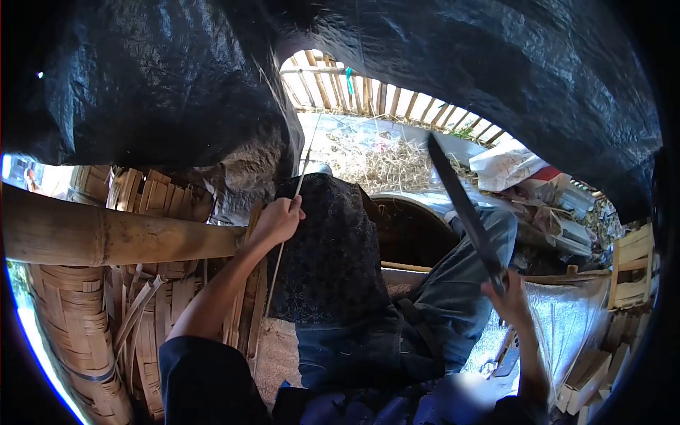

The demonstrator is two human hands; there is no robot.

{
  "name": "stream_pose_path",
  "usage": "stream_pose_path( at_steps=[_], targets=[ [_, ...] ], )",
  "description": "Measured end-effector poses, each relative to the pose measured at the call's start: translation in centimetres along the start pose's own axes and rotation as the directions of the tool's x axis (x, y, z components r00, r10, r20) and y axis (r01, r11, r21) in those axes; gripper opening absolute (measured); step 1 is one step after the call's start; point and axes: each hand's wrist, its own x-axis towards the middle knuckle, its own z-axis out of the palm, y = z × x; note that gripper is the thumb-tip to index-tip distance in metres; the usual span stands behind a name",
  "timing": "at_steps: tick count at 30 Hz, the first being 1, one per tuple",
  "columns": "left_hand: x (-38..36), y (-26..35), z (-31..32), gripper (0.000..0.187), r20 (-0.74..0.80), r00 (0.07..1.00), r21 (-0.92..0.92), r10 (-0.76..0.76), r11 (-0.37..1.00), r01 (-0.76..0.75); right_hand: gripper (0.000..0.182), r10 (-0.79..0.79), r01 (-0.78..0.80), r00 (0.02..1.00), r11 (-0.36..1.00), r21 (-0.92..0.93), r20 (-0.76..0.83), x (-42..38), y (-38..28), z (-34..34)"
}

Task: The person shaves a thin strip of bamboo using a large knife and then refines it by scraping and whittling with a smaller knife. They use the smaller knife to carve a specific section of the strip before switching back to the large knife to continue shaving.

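My left hand (280, 220) is closed around a long thin bamboo strip (306, 166), which runs from the opening ahead down past my left thigh. In my right hand (511, 301) is a machete (464, 202), its dark blade raised and pointing up and to the left. The fingers wrap around its handle. The blade and the strip are apart. A dark patterned cloth (329, 248) covers my left leg between the two hands. My right leg (460, 283) is bent outward in jeans.
A thick bamboo pole (120, 237) juts in from the left above woven bamboo rolls (71, 319). Black plastic sheeting (453, 64) hangs overhead. Beyond my legs are a large round container (411, 230), dry straw (389, 166) and a bamboo fence (368, 92). Wood pieces (588, 375) lie lower right.
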Motion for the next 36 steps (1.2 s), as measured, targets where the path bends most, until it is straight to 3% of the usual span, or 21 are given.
stream_pose_path(
  at_steps=[2,6,7,8,9,18,20,21,22,23,24,25,26,27,28,29,30,31,32,34,36],
  targets=[
    [-1.2,-0.8,0.1,0.055,-0.057,0.996,0.028,0.068,0.997,-0.067,0.053,0.171,-0.170,0.985,0.984,0.044,-0.022,-3.9,2.7,1.8],
    [-3.4,-1.8,0.3,0.051,-0.019,0.984,0.049,0.178,0.983,-0.177,0.047,-0.077,-0.025,0.823,0.985,-0.171,-0.563,-13.2,12.2,9.2],
    [-3.6,-2.4,0.4,0.051,-0.021,0.973,0.046,0.229,0.973,-0.228,0.047,0.328,-0.320,0.876,0.944,0.083,-0.354,-15.6,14.4,10.4],
    [-3.9,-2.7,0.2,0.051,-0.020,0.974,0.051,0.226,0.973,-0.225,0.048,0.647,-0.620,0.762,0.747,0.240,-0.043,-17.1,16.1,10.9],
    [-4.3,-2.8,-0.3,0.051,0.021,0.969,0.026,0.247,0.969,-0.247,0.048,0.707,-0.701,0.704,0.676,0.228,0.067,-18.6,17.4,11.6],
    [-6.4,-2.3,0.4,0.048,0.175,0.961,-0.138,0.215,0.972,-0.193,0.050,0.677,-0.688,0.686,0.722,-0.065,0.267,-27.0,19.7,12.1],
    [-7.2,-1.7,0.5,0.047,0.159,0.961,-0.154,0.228,0.967,-0.204,0.050,0.569,-0.525,0.756,0.822,-0.221,0.324,-26.1,18.4,9.3],
    [-7.5,-1.4,0.5,0.047,0.157,0.955,-0.155,0.251,0.961,-0.227,0.050,0.442,-0.319,0.837,0.873,-0.369,0.323,-24.1,17.1,7.2],
    [-7.8,-1.2,0.6,0.046,0.159,0.948,-0.159,0.276,0.955,-0.252,0.051,0.281,-0.108,0.924,0.843,-0.527,0.260,-20.2,15.0,4.8],
    [-8.0,-1.2,0.8,0.046,0.168,0.944,-0.166,0.286,0.952,-0.259,0.044,0.393,-0.276,0.916,0.767,-0.580,0.085,-14.3,7.6,2.2],
    [-8.2,-1.3,0.9,0.044,0.178,0.938,-0.162,0.299,0.949,-0.271,0.045,0.130,-0.152,0.988,0.754,-0.639,-0.082,-10.2,5.1,1.5],
    [-8.5,-1.4,1.0,0.043,0.186,0.933,-0.158,0.309,0.946,-0.282,0.035,0.037,-0.127,0.981,0.862,-0.491,-0.189,-5.3,-0.9,0.6],
    [-8.9,-1.1,1.1,0.043,0.187,0.930,-0.163,0.315,0.944,-0.287,0.029,-0.188,0.147,0.960,0.969,-0.198,-0.206,-0.7,-6.6,0.4],
    [-9.3,-0.6,1.2,0.041,0.201,0.922,-0.153,0.332,0.940,-0.305,0.030,-0.530,0.473,0.829,0.835,-0.281,-0.180,3.2,-8.7,1.7],
    [-9.9,-0.3,1.3,0.040,0.213,0.915,-0.138,0.342,0.938,-0.318,0.031,-0.589,0.574,0.806,0.800,-0.175,-0.050,5.9,-13.4,2.5],
    [-10.4,0.0,1.4,0.040,0.209,0.920,-0.131,0.332,0.942,-0.310,0.034,-0.828,0.798,0.560,0.551,-0.244,-0.039,9.2,-15.3,5.0],
    [-10.8,0.5,1.5,0.038,0.212,0.904,-0.136,0.370,0.928,-0.348,0.028,-0.898,0.854,0.439,0.409,-0.321,0.024,11.9,-16.6,7.5],
    [-11.2,0.7,1.7,0.037,0.216,0.888,-0.145,0.406,0.913,-0.382,0.023,-0.945,0.887,0.312,0.252,-0.387,0.098,14.0,-17.5,9.3],
    [-11.6,0.8,2.0,0.037,0.208,0.896,-0.139,0.393,0.918,-0.371,0.023,-0.949,0.894,0.299,0.243,-0.376,0.097,15.7,-17.7,10.2],
    [-11.9,0.5,2.2,0.034,0.216,0.859,-0.171,0.464,0.884,-0.435,0.010,-0.744,0.969,0.243,0.218,-0.118,0.622,18.4,-18.0,11.1],
    [-12.4,0.5,1.5,0.031,0.199,0.909,-0.046,0.367,0.930,-0.365,0.010,-0.735,0.966,0.239,0.246,-0.079,0.634,19.5,-17.1,10.8]
  ],
)
